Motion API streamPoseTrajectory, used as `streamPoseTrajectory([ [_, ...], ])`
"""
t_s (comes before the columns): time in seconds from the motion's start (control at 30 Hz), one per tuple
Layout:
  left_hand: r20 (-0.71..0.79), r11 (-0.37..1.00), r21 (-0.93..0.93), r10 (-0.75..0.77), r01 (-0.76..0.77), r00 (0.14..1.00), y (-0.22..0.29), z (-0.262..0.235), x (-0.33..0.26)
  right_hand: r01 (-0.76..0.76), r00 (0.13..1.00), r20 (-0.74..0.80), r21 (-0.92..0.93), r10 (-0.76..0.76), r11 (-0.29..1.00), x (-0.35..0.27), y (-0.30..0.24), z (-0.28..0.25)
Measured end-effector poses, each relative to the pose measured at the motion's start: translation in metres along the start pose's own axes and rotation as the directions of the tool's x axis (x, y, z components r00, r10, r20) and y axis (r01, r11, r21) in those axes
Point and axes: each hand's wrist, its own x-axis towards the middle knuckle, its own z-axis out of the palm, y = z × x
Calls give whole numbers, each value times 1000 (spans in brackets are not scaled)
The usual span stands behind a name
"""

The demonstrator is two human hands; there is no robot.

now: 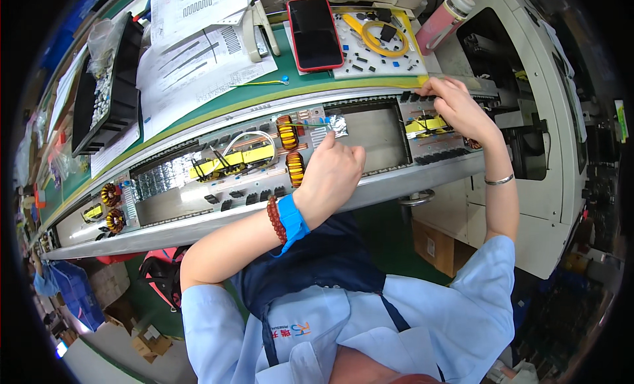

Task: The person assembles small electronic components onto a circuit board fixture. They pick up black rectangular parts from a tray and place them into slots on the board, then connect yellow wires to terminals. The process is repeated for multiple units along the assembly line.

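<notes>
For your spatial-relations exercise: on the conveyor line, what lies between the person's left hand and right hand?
In the head view, between the left hand and the right hand lies a bare grey metal carrier tray, holding no parts.

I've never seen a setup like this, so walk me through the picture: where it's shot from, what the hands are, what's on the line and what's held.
One picture, from a camera on the person's head, looking down. The left hand rests on a circuit board bearing copper ring coils and a yellow transformer, in a long metal conveyor track. The right hand touches a second board further along; whether either hand grips anything cannot be told. Behind lie a red-cased phone, papers, a black parts bin and a pink bottle.
</notes>
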Motion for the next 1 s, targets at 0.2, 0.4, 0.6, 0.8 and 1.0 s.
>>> streamPoseTrajectory([
  [0.2, -2, 999, 23, -23, 23, 1000, -9, -7, -17, 4, 998, -61, 19, -3, 1000, 0, -2, 4],
  [0.4, -39, 998, 5, -64, 64, 997, -20, -16, -41, 45, 987, -154, 6, -44, 999, 15, -39, -1],
  [0.6, -60, 994, 7, -112, 112, 992, -24, -20, -53, 304, 946, -212, 312, -246, 900, 72, -110, 47],
  [0.8, -196, 988, -141, -98, 71, 976, -14, -47, -80, 442, 836, -355, -17, -419, 897, 122, -147, 90],
  [1.0, -287, 967, -244, -150, 79, 946, -12, -59, -118, 438, 786, -398, -180, -473, 881, 136, -157, 107],
])
